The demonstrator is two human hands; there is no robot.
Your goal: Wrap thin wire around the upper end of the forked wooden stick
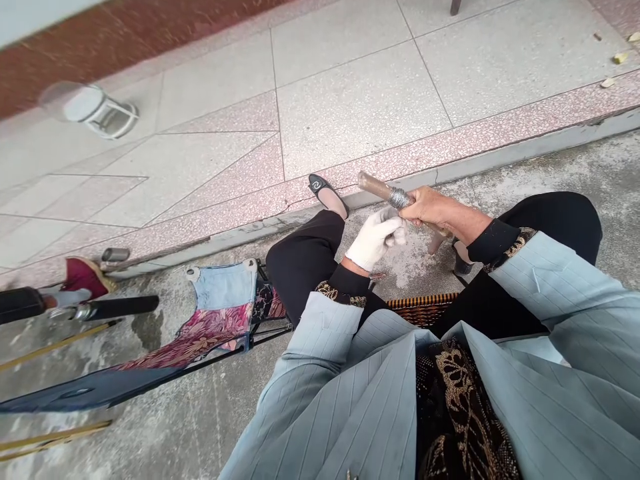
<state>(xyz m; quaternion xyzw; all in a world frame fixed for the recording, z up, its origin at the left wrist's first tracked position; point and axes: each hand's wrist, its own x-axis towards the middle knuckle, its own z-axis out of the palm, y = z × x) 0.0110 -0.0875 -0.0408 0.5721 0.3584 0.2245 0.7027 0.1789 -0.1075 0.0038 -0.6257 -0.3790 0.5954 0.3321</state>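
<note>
My right hand (427, 207) is bare and wrapped round a brown wooden-looking rod (374, 186), held at a slant above the ground. Silvery wire (399, 198) is wound in a tight coil about the rod, just beside my right thumb and fingers. My left hand (376, 238) wears a white glove. Its fingers are curled closed right below the coil, touching or almost touching my right fingertips. Whatever those gloved fingers pinch is too small to make out. The rod's lower end is partly hidden behind my right hand and wrist.
A woven basket-like seat edge (423, 309) shows between my legs. A patchwork cloth folding chair (220, 303) stands at left, near another person's red shoe (87, 277) and a short grey cylinder (115, 255). A white stool (103, 110) is on the raised tiled floor, beyond the step edge (480, 167).
</note>
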